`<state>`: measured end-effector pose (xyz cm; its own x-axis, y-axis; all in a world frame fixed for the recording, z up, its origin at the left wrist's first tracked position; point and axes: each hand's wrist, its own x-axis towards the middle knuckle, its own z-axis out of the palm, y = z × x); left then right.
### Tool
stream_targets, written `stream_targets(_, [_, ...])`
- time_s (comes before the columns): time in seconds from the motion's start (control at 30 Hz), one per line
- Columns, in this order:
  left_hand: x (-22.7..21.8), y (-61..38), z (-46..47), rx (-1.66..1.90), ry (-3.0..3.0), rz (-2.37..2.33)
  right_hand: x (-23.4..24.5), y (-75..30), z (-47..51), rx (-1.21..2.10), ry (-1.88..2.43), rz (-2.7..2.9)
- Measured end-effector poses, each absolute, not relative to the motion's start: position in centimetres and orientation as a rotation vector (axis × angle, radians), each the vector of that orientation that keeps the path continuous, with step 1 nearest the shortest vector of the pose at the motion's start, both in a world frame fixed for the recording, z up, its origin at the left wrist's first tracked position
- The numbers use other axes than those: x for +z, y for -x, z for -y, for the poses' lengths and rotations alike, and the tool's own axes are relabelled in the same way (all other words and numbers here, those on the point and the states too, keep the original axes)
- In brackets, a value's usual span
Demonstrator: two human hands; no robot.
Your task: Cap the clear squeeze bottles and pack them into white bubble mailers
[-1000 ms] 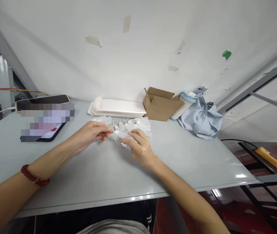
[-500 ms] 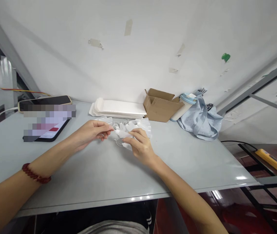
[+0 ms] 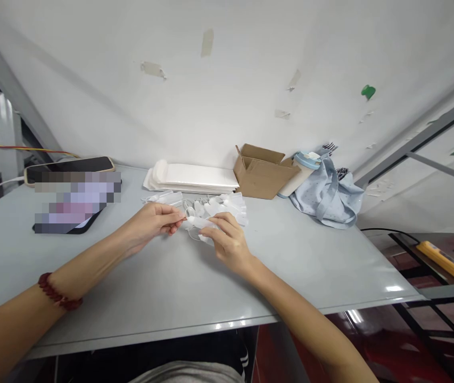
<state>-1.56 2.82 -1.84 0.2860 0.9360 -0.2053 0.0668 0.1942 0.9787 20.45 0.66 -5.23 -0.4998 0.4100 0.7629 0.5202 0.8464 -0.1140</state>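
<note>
Over the grey table (image 3: 179, 282), my left hand (image 3: 153, 221) pinches its fingers together at the left end of a small translucent plastic piece (image 3: 200, 222). My right hand (image 3: 229, 242) grips the same piece from the right, fingers curled round it. Just behind both hands lies a heap of several similar clear plastic pieces (image 3: 227, 205). A red bead bracelet (image 3: 57, 292) sits on my left wrist.
A stack of white flat packs (image 3: 192, 176) lies against the wall, with an open cardboard box (image 3: 262, 171), a pale cup (image 3: 300, 173) and a light blue cloth bag (image 3: 330, 194) to its right. A phone (image 3: 69, 164) and a tablet lie at the left. The table's right edge drops to a dark frame.
Both hands stay together at the plastic piece with only slight finger shifts; the view has wobbled a little.
</note>
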Motion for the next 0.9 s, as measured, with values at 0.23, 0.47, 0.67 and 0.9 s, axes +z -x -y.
stream_targets(0.23, [-1.9,1.3,-2.6,0.823,-1.231,-1.093,-5.1,-20.4,-0.4,-0.154,0.704,2.153])
stream_targets(0.47, [-1.3,1.5,-2.6,0.814,-1.213,-1.102,-5.0,-20.8,-0.9,-0.152,0.761,2.215])
stream_targets(0.67, [-1.2,2.3,-3.4,0.883,-1.080,-1.111,-4.3,-20.7,-1.2,-0.226,0.667,2.162])
stream_targets(0.9, [-0.8,2.7,-3.4,0.791,-1.360,-1.142,-4.7,-20.7,-1.2,-0.199,0.728,2.213])
